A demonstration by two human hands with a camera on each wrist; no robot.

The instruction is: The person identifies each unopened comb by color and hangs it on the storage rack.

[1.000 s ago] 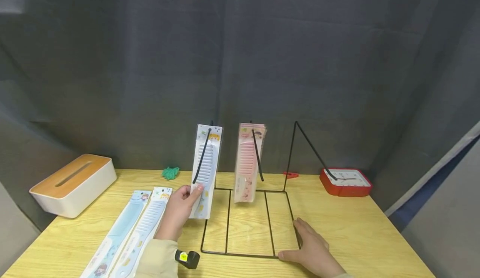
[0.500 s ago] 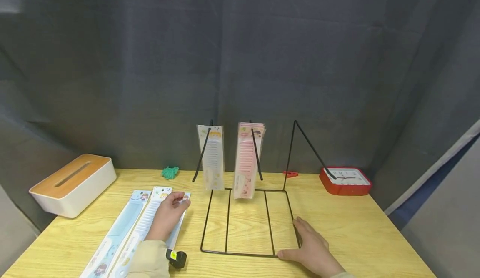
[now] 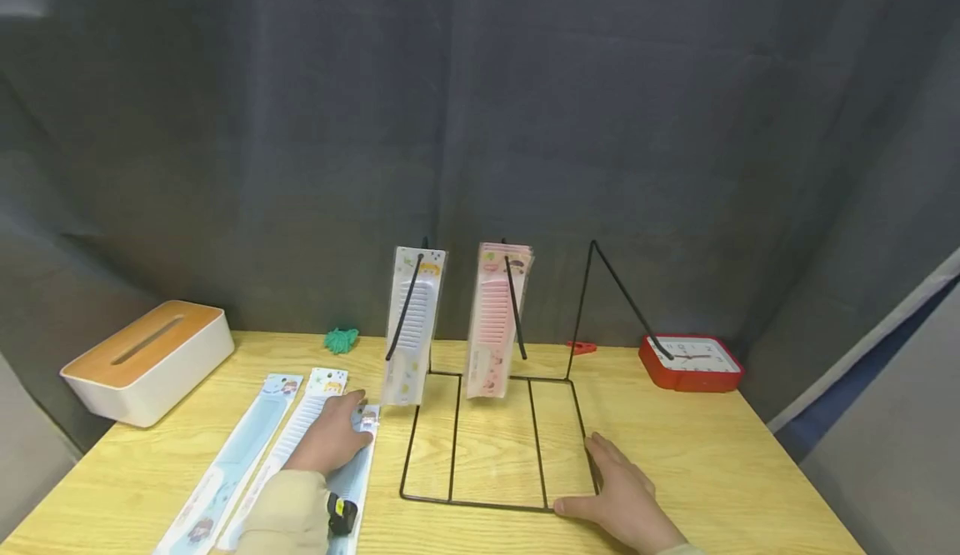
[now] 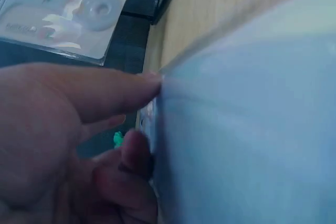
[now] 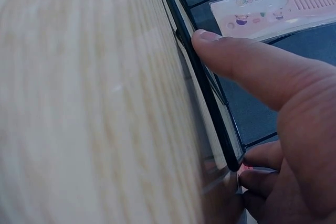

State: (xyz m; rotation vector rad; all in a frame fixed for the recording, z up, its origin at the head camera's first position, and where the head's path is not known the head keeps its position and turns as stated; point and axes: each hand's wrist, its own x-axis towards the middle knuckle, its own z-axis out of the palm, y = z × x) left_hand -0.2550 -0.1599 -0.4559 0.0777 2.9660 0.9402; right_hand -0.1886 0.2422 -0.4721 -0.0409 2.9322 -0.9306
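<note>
Blue comb pack (image 3: pixel 360 473), one, lying on the table at the near left, rightmost of three packs set out there. Left hand (image 3: pixel 330 434), at that pack's far end, thumb and forefinger well parted; the left wrist view shows the thumb tip at the card's edge and the other fingers loosely bent, with no firm hold shown. Beige sleeve (image 3: pixel 288 509), left arm, covering part of the packs, with a black device (image 3: pixel 342 515) at the wrist. Right hand (image 3: pixel 622 497), spread across the near right corner of a black wire rack (image 3: pixel 454 438), thumb touching the near bar, fingers along the right side. Striped comb pack (image 3: pixel 300 422), partly under the left arm. Pale blue pack (image 3: pixel 240 453), leftmost, slanting. Hanging blue pack (image 3: pixel 412 338), on the rack's left hook. Pink comb packs (image 3: pixel 492 330), stacked on the middle hook; exact count unclear. Right hook (image 3: pixel 632 301), its tip in front of a red clock (image 3: pixel 693 363) at the far right. Red clip (image 3: pixel 583 347), far edge, behind the rack. Green yarn bundle (image 3: pixel 342 340), far edge, left of the rack. Tissue box (image 3: pixel 150 367), white with wooden lid, far left. Wood-grain table (image 3: pixel 675 455), beneath all; dark curtain (image 3: pixel 450 122), behind.
</note>
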